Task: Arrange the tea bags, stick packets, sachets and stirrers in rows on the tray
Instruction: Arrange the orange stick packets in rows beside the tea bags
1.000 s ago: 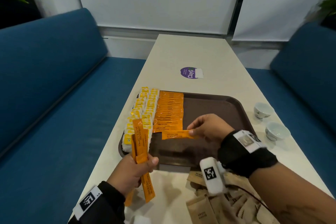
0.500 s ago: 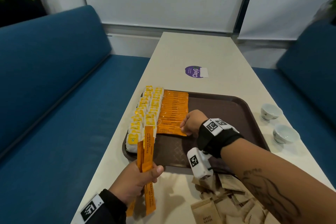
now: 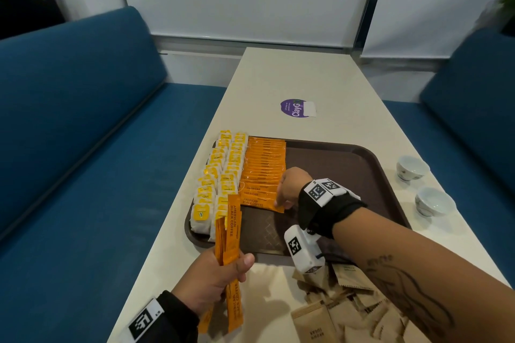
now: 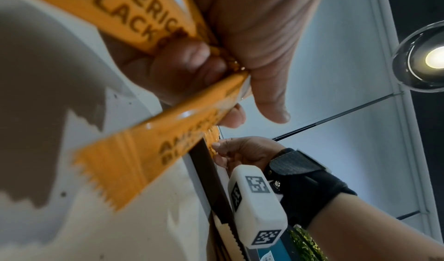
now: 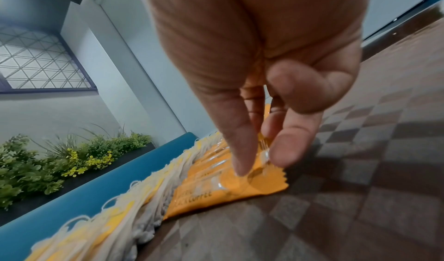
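A: How far along is the tray [image 3: 362,153], reading from the left?

B: Two rows of tea bags [image 3: 223,175] run near to far along its left edge. Just right of them lies a row of orange stick packets [image 3: 264,164], overlapping like shingles. The middle and right of the tray are bare brown. I'd judge it under half done.

A: What is left?

B: A few more orange packets, the spare packets [image 3: 230,234], stand in the left hand [image 3: 211,284]. A heap of brown paper sachets [image 3: 348,312] lies on the table [image 3: 306,78] near the tray's near edge, under the right forearm. I can't make out any stirrers. Two small white cups [image 3: 423,186] sit on the table right of the tray.

A: And the hands?

B: The left hand hovers over the table's near left part, fingers and thumb wrapped round the spare packets, which stand roughly upright; the left wrist view shows that grip closely. The right hand [image 3: 292,186] reaches over the tray, wrist up and fingers pointing down. Its thumb and forefinger pinch the right end of the nearest packet [image 5: 230,187], which lies at the near end of the orange row, on the tray floor.

A: Released?

B: No, the fingertips [image 5: 240,168] are on it.
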Demonstrator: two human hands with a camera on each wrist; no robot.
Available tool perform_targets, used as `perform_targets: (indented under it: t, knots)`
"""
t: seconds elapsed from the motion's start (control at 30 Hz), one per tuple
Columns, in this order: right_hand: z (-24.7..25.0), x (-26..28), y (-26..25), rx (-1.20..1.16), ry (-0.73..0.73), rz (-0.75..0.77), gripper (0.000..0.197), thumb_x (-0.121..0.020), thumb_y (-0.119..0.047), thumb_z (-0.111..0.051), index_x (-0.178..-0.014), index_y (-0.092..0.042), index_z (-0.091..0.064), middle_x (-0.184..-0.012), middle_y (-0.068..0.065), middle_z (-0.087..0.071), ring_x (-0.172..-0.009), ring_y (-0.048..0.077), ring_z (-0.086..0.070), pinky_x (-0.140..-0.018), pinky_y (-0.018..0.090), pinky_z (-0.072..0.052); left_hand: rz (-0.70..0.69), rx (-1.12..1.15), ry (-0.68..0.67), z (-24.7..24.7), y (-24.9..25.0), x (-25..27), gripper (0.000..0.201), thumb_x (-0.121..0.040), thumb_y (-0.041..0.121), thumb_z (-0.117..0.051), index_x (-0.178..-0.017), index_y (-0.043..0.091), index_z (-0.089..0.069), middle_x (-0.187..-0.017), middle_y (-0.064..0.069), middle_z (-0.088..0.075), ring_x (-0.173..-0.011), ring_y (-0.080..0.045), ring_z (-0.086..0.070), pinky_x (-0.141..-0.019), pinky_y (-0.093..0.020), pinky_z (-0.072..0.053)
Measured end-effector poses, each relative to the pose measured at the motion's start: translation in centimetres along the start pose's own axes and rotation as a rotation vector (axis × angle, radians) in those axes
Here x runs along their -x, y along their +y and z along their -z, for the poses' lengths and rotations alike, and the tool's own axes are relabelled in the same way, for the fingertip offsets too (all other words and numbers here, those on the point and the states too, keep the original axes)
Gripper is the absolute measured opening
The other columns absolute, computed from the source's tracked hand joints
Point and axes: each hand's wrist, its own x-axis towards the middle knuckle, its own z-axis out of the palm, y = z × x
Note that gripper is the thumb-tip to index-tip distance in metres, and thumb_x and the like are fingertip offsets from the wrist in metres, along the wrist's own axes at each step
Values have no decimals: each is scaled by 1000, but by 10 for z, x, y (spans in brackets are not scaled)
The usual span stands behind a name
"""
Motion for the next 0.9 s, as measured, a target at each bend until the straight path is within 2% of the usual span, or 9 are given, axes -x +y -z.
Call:
perform_targets:
  t: [0.13, 0.23, 0.3, 0.37, 0.47, 0.53, 0.63, 0.77, 0.9]
  knots:
    - [2, 9, -2, 31, 93, 55, 43, -77, -23, -77, -113, -6, -60, -110, 8, -65, -102, 23, -62, -89, 33, -52, 2, 31, -28, 2, 0, 1, 46, -66, 59, -48, -73, 14, -60, -61, 3, -57, -47, -8, -46, -45, -16, -38]
    - [6, 29, -5, -110, 124, 164, 33, -80, -21, -74, -106, -5, -63, -109, 9, -64, -105, 23, -59, -90, 35, -50, 9, 112, -64, 3, 1, 1, 47, -68, 57, -48, -78, 14, -60, -58, 5, -59, -46, -9, -47, -43, -18, -37]
    - [9, 52, -6, -331, 102, 262, 25, -86, -28, -68, -98, -7, -64, -92, 4, -62, -88, 17, -58, -70, 27, -49, 21, 141, -79, 4, 2, 1, 46, -69, 57, -47, -78, 14, -61, -58, 5, -59, -45, -10, -47, -43, -18, -37]
    - [5, 77, -5, -562, 27, 277, 33, -89, -42, -59, -92, -10, -65, -77, -1, -58, -70, 12, -53, -56, 23, -38, 18, 149, -85, 4, 4, 1, 46, -70, 57, -46, -78, 14, -61, -58, 4, -60, -44, -9, -47, -43, -18, -36]
    - [-12, 106, 2, -697, -130, 288, 33, -82, -51, -64, -79, -18, -67, -67, -6, -61, -62, 8, -53, -61, 25, -41, -3, 153, -76, 2, 4, 1, 45, -71, 56, -47, -78, 14, -61, -59, 3, -61, -43, -8, -47, -40, -17, -35]
    - [-25, 121, 4, -658, -222, 325, 22, -80, -38, -72, -79, -17, -66, -65, -6, -62, -56, 4, -53, -55, 17, -43, -12, 170, -93, -2, 4, 1, 39, -74, 52, -51, -79, 14, -60, -60, 1, -61, -41, -8, -48, -39, -17, -34]
    - [-37, 131, 5, -746, -222, 348, 13, -81, -11, -72, -74, -13, -62, -61, -2, -58, -42, -2, -50, -39, 10, -34, 2, 160, -110, -7, 4, 1, 31, -84, 45, -59, -77, 15, -60, -61, -1, -61, -37, -6, -47, -37, -17, -33]
    - [-45, 132, 4, -804, -143, 317, 21, -75, -13, -79, -82, -8, -59, -61, 2, -61, -43, 1, -55, -42, 12, -41, 2, 72, -79, -13, 5, 3, 20, -94, 25, -51, -79, 15, -59, -59, -1, -58, -33, -3, -44, -36, -16, -31]
    - [-61, 129, -1, -706, -2, 328, 33, -68, -18, -84, -85, -9, -57, -69, 5, -61, -58, 14, -58, -61, 29, -52, -54, 24, -29, -14, 7, 4, 22, -96, 9, -45, -78, 12, -56, -63, -4, -54, -30, 1, -43, -35, -9, -32]
